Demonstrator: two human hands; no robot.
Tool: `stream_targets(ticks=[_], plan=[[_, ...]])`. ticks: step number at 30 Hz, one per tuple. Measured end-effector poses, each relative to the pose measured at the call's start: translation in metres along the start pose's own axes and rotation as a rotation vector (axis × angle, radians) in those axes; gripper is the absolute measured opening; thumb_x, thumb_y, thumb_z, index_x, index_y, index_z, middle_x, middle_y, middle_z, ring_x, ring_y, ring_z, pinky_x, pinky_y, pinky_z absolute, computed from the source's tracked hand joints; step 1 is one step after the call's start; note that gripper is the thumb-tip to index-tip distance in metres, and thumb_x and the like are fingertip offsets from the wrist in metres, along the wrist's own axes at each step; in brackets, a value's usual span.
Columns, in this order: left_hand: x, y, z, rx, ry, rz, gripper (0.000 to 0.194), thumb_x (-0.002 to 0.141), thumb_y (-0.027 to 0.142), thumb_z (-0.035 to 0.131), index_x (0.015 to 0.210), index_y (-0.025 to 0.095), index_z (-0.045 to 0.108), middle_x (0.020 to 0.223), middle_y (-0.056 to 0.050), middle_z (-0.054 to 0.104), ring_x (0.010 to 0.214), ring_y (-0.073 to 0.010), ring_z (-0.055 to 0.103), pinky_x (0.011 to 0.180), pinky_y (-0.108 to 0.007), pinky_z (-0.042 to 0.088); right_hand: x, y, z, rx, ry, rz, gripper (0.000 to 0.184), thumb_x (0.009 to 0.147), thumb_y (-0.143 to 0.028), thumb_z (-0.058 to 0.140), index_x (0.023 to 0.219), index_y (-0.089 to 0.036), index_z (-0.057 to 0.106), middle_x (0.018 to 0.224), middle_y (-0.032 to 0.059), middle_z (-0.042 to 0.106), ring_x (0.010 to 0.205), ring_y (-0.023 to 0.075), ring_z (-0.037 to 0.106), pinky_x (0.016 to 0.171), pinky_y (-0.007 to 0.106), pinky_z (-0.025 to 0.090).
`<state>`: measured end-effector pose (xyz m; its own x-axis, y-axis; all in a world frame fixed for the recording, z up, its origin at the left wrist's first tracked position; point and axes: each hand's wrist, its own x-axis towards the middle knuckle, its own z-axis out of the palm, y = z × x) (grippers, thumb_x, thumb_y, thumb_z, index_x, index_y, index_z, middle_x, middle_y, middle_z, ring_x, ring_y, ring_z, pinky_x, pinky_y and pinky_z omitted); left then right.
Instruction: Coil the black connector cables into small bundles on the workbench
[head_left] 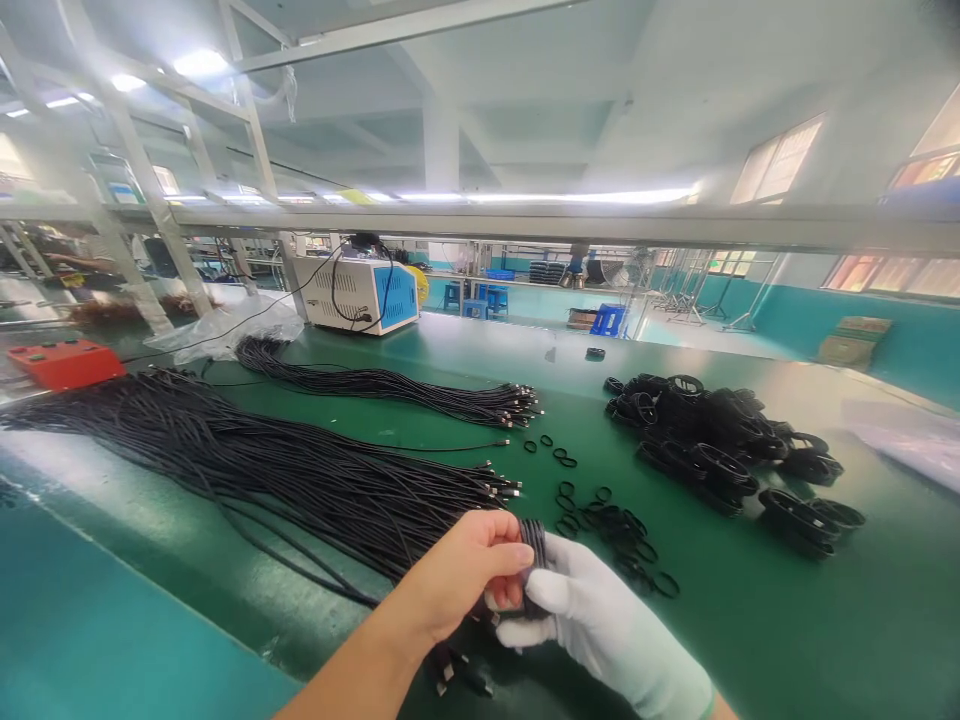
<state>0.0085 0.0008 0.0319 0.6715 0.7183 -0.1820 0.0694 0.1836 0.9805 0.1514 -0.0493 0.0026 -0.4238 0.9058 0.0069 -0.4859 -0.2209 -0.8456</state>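
Observation:
My bare left hand is closed around a small coil of black cable, pinching it from the left. My right hand, in a white glove, grips the same coil from the right and below. Loose cable ends with plugs hang under my hands. Just left lies a big bundle of straight black cables with metal plugs at its right end. Small black rubber bands are scattered right of the coil.
A second cable bundle lies farther back on the green table. A pile of finished coiled cables sits at right. A white-and-blue machine and clear plastic sheeting stand at the back, and a red box at far left.

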Motion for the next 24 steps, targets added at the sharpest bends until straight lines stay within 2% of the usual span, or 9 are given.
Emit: stream_targets(ticks=[2,4,6,7,10,13,17,21,24], plan=[[-0.002,0.004,-0.001,0.126,0.029,0.001,0.016,0.075,0.029,0.053,0.066,0.016,0.05,0.054,0.003,0.051,0.048,-0.0085,0.045,0.049,-0.021,0.037,0.0,0.001,0.0,0.0,0.046,-0.009,0.038,0.074,-0.026,0.068,0.105,-0.012,0.053,0.087,0.0049,0.055,0.082,0.0147,0.056,0.073,0.033,0.05],[-0.006,0.008,-0.001,0.384,0.163,0.046,0.018,0.08,0.028,0.048,0.067,0.017,0.052,0.057,0.002,0.053,0.05,-0.0106,0.048,0.051,-0.023,0.039,0.0,0.002,0.001,0.017,0.086,-0.008,0.043,0.07,-0.024,0.071,0.107,-0.014,0.051,0.092,0.0057,0.056,0.081,0.0148,0.058,0.073,0.033,0.05],[-0.011,0.01,0.0,0.659,0.332,0.178,0.014,0.08,0.02,0.045,0.081,0.019,0.059,0.074,0.0,0.06,0.06,-0.0128,0.054,0.06,-0.026,0.043,0.0,0.001,0.003,0.043,0.087,0.001,0.042,0.068,-0.024,0.071,0.104,-0.015,0.051,0.098,0.0064,0.055,0.08,0.015,0.059,0.073,0.033,0.05],[-0.012,0.009,0.001,0.767,0.386,0.267,0.022,0.078,0.014,0.045,0.091,0.022,0.061,0.086,-0.001,0.061,0.068,-0.0137,0.056,0.066,-0.026,0.045,0.0,0.001,0.003,0.047,0.072,0.01,0.041,0.068,-0.024,0.071,0.103,-0.015,0.051,0.099,0.0065,0.055,0.08,0.0155,0.06,0.072,0.033,0.051],[-0.012,0.0,0.002,0.952,0.409,0.467,0.043,0.071,0.001,0.041,0.101,0.025,0.062,0.098,-0.002,0.059,0.085,-0.0162,0.057,0.077,-0.026,0.045,-0.001,0.001,0.006,0.015,0.049,0.035,0.041,0.066,-0.023,0.072,0.102,-0.015,0.053,0.096,0.0058,0.056,0.086,0.0192,0.06,0.071,0.034,0.052],[-0.005,-0.013,0.001,0.923,0.463,0.521,0.04,0.072,0.0,0.04,0.091,0.023,0.068,0.081,-0.003,0.061,0.076,-0.0156,0.058,0.07,-0.025,0.046,0.001,0.003,0.008,0.036,0.029,0.04,0.051,0.063,-0.025,0.075,0.108,-0.015,0.053,0.099,0.0061,0.055,0.09,0.0209,0.06,0.071,0.033,0.052],[0.009,-0.016,0.002,0.747,0.53,0.492,0.038,0.069,-0.001,0.043,0.081,0.022,0.07,0.076,0.0,0.062,0.07,-0.0129,0.058,0.063,-0.022,0.045,0.004,0.007,0.002,0.124,-0.01,0.006,0.051,0.069,-0.025,0.072,0.114,-0.015,0.052,0.101,0.007,0.057,0.088,0.0176,0.06,0.071,0.029,0.05],[0.012,0.011,-0.003,0.658,0.425,0.412,0.029,0.07,0.009,0.057,0.092,0.024,0.068,0.082,0.002,0.063,0.063,-0.0119,0.055,0.061,-0.022,0.045,0.0,0.008,-0.01,0.306,-0.037,-0.029,0.036,0.078,-0.032,0.064,0.108,-0.013,0.057,0.094,0.0061,0.059,0.081,0.0137,0.061,0.071,0.027,0.05],[-0.001,0.031,-0.024,0.598,0.52,0.37,0.024,0.075,0.03,0.062,0.098,0.024,0.066,0.078,0.001,0.065,0.065,-0.0143,0.057,0.063,-0.023,0.045,-0.007,-0.003,-0.019,0.277,-0.034,-0.047,0.051,0.079,-0.047,0.056,0.118,-0.015,0.051,0.103,0.0092,0.059,0.08,0.0135,0.061,0.07,0.029,0.051]])
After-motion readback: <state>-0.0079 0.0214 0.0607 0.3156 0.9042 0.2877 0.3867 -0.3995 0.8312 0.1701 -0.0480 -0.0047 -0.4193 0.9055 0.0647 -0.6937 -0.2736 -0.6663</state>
